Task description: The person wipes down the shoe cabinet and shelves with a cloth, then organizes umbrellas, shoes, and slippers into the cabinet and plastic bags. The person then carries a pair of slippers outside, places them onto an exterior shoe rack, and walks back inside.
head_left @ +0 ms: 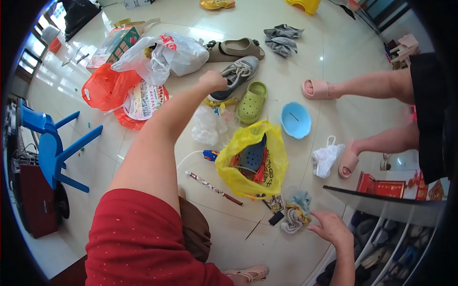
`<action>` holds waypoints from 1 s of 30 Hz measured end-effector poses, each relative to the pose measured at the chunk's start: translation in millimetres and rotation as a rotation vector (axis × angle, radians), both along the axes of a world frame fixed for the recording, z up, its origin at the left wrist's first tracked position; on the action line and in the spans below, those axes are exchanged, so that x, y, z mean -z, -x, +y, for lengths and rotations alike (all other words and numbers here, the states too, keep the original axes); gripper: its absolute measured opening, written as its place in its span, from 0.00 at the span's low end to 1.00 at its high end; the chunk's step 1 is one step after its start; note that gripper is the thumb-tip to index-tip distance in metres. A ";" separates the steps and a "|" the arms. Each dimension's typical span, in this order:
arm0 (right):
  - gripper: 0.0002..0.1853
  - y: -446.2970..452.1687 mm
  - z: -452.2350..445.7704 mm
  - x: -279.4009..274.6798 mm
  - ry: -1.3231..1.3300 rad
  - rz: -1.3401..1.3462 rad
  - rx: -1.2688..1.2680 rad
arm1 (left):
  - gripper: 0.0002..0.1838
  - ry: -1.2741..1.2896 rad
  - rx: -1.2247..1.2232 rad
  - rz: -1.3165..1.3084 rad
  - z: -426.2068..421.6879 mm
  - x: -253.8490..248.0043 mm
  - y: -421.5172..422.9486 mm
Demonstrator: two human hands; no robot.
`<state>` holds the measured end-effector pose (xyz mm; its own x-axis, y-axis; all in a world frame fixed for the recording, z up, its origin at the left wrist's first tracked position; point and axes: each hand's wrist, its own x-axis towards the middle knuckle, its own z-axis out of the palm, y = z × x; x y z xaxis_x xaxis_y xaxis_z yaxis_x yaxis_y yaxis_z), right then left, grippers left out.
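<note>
My left hand [213,82] reaches far forward, its fingers closed at the heel of a grey sneaker [241,72] with pale laces. Beside that sneaker are brown clogs [241,47] and a green clog [252,102]. At the lower right, my right hand [332,229] is held with thumb and fingers apart, close to a bundle of grey and yellow cloth [296,217]; it holds nothing. Between my hands a yellow plastic bag [276,176] gapes, with a dark blue clog [253,156] inside.
A light blue basin [296,120] and white bag [327,157] lie near another person's legs [372,86]. White bags [183,55] and a red bag [107,90] lie at left, near a blue chair [52,148]. A patterned stick [214,188] crosses the floor. A shoe rack [381,238] stands right.
</note>
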<state>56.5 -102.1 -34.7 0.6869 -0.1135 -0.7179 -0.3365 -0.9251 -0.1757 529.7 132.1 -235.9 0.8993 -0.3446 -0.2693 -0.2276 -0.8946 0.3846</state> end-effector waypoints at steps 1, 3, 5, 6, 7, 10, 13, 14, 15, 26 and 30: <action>0.27 -22.4 6.6 2.5 -0.004 -0.013 -0.018 | 0.21 0.034 -0.044 0.094 -3.5 -4.2 -4.8; 0.26 -61.5 18.0 13.2 0.010 -0.091 -0.058 | 0.16 0.110 -0.086 0.233 -4.8 -6.1 -11.5; 0.24 -99.9 32.4 30.3 0.030 -0.224 -0.115 | 0.13 0.153 -0.216 0.322 0.3 13.9 -21.6; 0.23 -118.5 42.7 35.2 0.051 -0.358 -0.135 | 0.11 0.247 -0.206 0.332 6.5 13.3 -15.7; 0.23 -134.2 54.9 39.2 0.075 -0.489 -0.152 | 0.11 0.307 -0.167 0.225 14.3 14.4 -6.7; 0.21 -149.8 86.1 48.6 0.003 -0.809 -0.034 | 0.12 0.463 -0.005 -0.177 32.8 12.1 5.8; 0.18 -141.7 107.3 63.1 -0.085 -0.953 0.083 | 0.14 0.535 0.136 -0.527 33.5 -12.9 2.6; 0.17 -134.1 113.5 70.7 -0.102 -0.978 0.114 | 0.15 0.540 0.144 -0.501 30.2 -28.4 0.3; 0.16 -126.2 118.2 80.1 -0.114 -0.985 0.144 | 0.16 0.545 0.147 -0.476 27.0 -39.2 -2.7; 0.11 -114.9 152.0 100.3 -0.078 -1.052 0.181 | 0.15 0.752 -0.072 0.101 -1.7 -83.2 -17.8; 0.11 -111.1 158.5 96.4 -0.048 -1.057 0.174 | 0.14 0.777 -0.150 0.160 3.7 -92.2 -24.3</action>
<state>167.6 56.4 -131.1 0.9399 -0.2570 0.2248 -0.1190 -0.8637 -0.4898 554.0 135.9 -143.7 0.9219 -0.3644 -0.1317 -0.0159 -0.3751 0.9268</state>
